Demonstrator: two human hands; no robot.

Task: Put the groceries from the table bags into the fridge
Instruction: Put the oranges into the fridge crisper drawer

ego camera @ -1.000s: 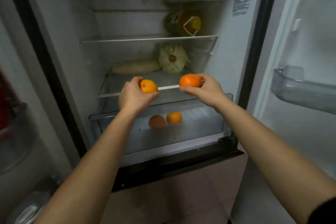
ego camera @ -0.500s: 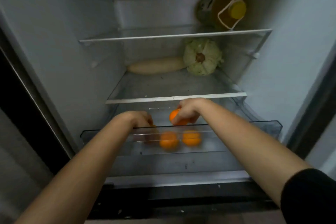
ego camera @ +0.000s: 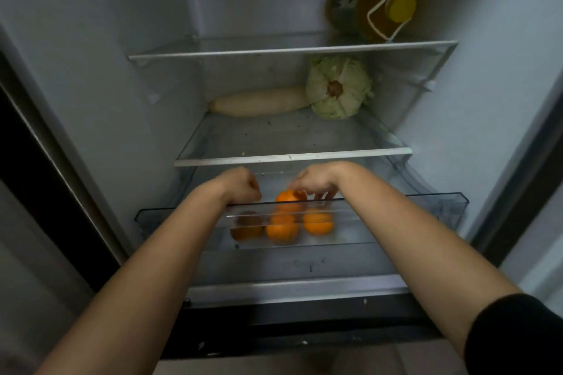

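Left hand [ego camera: 240, 189] and right hand [ego camera: 316, 184] reached into the fridge [ego camera: 91, 70], over its clear drawer [ego camera: 426, 201], below a shelf [ego camera: 289, 158] bearing a cabbage [ego camera: 338, 87]. The left was curled and blurred, its hold impossible to tell. The right apparently gripped an orange [ego camera: 286, 196] just above other oranges [ego camera: 281, 230] in the drawer.

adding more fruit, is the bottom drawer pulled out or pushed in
Pulled out: the drawer juts forward past the shelf above, oranges visible inside.
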